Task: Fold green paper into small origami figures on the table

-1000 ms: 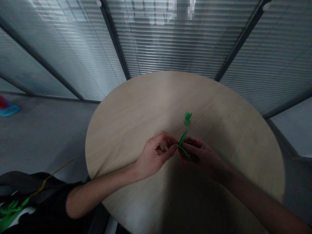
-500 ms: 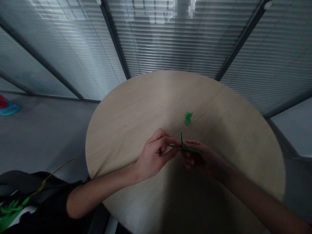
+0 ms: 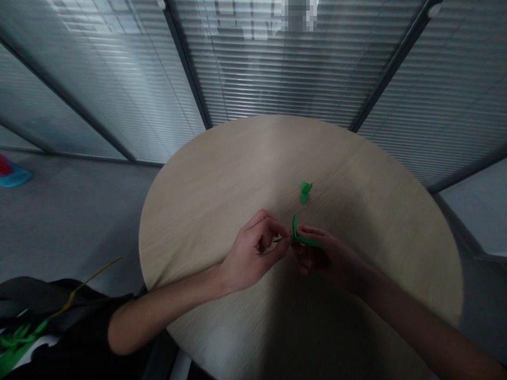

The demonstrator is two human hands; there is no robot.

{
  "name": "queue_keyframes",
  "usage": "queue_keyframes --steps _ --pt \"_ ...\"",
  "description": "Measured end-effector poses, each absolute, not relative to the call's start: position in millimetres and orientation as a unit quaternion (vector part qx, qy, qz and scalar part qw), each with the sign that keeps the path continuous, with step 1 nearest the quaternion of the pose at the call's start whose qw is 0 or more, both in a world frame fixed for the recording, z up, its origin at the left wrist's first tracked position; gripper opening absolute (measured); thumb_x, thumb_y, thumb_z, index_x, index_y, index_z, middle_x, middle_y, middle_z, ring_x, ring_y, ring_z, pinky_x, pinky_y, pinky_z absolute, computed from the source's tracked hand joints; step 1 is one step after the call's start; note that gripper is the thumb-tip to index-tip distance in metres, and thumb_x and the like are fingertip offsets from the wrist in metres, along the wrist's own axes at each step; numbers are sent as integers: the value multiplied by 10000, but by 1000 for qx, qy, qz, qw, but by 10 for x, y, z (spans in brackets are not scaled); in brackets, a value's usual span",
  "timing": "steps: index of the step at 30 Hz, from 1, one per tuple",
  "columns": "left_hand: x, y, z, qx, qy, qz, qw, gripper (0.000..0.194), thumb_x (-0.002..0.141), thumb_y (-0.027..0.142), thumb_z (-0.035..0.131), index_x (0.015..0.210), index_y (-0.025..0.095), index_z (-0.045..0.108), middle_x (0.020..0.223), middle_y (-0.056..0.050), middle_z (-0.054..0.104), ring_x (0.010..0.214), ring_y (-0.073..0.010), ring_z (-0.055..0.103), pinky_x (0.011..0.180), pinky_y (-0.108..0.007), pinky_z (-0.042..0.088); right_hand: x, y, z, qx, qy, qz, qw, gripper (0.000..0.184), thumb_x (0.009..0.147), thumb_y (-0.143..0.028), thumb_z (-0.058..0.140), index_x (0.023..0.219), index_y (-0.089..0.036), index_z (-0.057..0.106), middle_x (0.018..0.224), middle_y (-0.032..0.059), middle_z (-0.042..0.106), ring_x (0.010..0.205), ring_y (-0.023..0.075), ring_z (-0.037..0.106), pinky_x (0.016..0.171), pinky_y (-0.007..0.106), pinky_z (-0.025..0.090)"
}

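Above the middle of the round table my two hands meet at a thin green folded piece (image 3: 309, 241), paper-like, with one strip standing upright and another lying along my right fingers. My left hand (image 3: 259, 245) pinches its left end between thumb and fingers, where a small green tip pokes out. My right hand (image 3: 319, 250) holds the piece from the right, its lower fingers curled beneath in shadow. Just beyond my hands, a second small green folded piece (image 3: 304, 192) lies on the table, touched by neither hand.
The round wooden table (image 3: 206, 190) reaches almost to the glass partition with blinds (image 3: 277, 68). At lower left, green leaf-like strips (image 3: 21, 340) and a yellow stem (image 3: 89, 279) rest by my dark sleeve. A blue and red object (image 3: 13, 174) sits on the floor.
The green piece has turned slightly in my fingers, so its upright strip shows broader. My left fingertips have shifted a little; the piece on the table stays put.
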State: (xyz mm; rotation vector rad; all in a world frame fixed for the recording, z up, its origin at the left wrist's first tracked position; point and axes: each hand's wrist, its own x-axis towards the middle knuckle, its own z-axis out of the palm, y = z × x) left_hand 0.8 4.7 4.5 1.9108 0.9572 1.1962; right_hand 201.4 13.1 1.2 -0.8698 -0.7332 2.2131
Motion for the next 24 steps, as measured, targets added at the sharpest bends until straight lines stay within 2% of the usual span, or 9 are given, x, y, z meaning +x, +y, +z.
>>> queue_keyframes --steps 8,14,24 --pt "18 47 50 732 374 453 346 49 921 133 640 881 150 617 829 -5 552 650 -79 476 572 -207 387 2015 137 -37 -342 -288 832 329 254 802 -355 830 836 -169 660 669 -42 588 487 68 520 501 231 493" --pt "8 42 54 730 375 449 354 29 927 154 650 908 149 628 844 -10 560 654 -82 479 568 -209 388 2002 116 -12 -347 -299 836 304 263 803 -366 832 867 -165 675 675 -44 571 499 70 521 505 235 498" --pt "12 56 55 742 378 457 312 58 910 164 669 968 164 666 813 7 496 648 -91 453 564 -212 384 1998 113 -12 -348 -303 831 310 280 801 -393 834 859 -168 677 692 -42 580 499 69 537 512 238 514"
